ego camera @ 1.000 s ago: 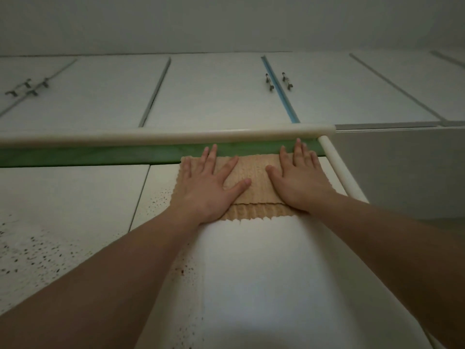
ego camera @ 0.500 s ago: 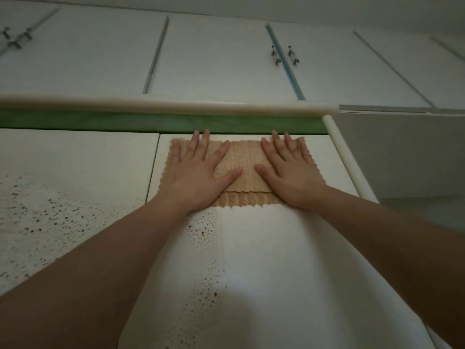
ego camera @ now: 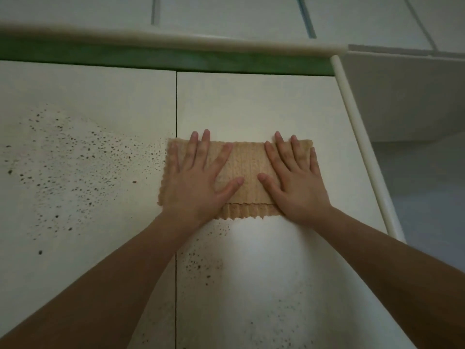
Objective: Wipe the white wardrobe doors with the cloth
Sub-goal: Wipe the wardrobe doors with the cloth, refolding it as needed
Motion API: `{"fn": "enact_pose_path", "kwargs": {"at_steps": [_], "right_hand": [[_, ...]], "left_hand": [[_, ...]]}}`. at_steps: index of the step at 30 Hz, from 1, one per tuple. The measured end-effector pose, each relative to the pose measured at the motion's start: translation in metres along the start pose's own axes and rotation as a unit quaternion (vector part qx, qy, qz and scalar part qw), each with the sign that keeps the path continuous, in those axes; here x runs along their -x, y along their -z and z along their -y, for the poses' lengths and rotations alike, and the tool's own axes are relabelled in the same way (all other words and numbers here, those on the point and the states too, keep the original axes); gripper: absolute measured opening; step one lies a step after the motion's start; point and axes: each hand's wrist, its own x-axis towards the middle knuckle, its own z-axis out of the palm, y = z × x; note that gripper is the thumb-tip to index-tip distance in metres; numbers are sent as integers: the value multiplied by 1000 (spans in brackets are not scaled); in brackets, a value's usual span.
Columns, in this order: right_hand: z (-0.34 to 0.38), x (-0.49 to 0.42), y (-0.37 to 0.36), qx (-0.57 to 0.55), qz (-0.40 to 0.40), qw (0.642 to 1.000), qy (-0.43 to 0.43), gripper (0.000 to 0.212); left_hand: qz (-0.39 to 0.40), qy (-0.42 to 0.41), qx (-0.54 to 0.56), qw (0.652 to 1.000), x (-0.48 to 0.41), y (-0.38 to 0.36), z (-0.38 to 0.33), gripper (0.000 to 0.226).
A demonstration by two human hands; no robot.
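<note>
Nearest, two bare forearms. Beyond them, two hands flat on one folded tan cloth (ego camera: 247, 170): left hand (ego camera: 198, 182) on its left half, right hand (ego camera: 294, 180) on its right, all fingers straight and spread, pressing (thumb tips apart). Cloth on the right wardrobe door (ego camera: 251, 104), left edge just over the seam onto the left wardrobe door (ego camera: 88, 109). Dark specks on both. Farther, one green strip (ego camera: 163, 59), then one cream rounded rail (ego camera: 176, 41).

Bare door (ego camera: 251, 104) above the cloth (ego camera: 247, 167); rounded trim (ego camera: 362, 147) borders right.
</note>
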Motion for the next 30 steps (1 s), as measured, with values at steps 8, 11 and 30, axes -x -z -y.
{"fn": "enact_pose_path", "kwargs": {"at_steps": [8, 11, 30], "right_hand": [[24, 101, -15, 2, 33, 999, 13, 74], [27, 139, -22, -3, 30, 999, 13, 75], [-20, 288, -34, 0, 47, 999, 22, 73]], "left_hand": [[12, -14, 10, 1000, 107, -19, -17, 81], [14, -13, 25, 1000, 144, -25, -30, 81], [86, -33, 63, 994, 270, -49, -128, 79]]}}
